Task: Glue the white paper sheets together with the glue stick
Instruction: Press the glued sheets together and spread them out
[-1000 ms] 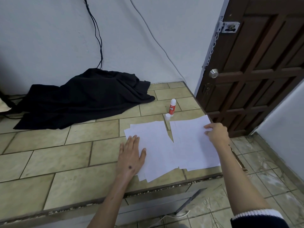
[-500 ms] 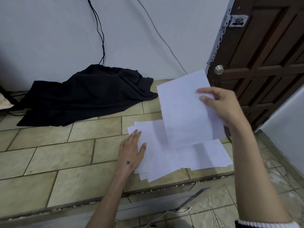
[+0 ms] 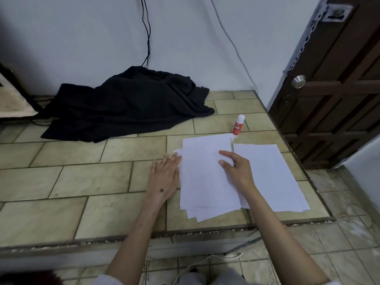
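Two piles of white paper sheets point(image 3: 207, 182) are spread on the tiled bench point(image 3: 82, 182), the left pile touched by the flat left hand point(image 3: 164, 177) and pressed by the right hand point(image 3: 236, 169), fingers straight; the red-and-white glue stick point(image 3: 238, 125) stands just beyond.

A pale wall point(image 3: 82, 38) backs a tiled ledge point(image 3: 61, 182); a dark wooden door point(image 3: 339, 89) stands right.
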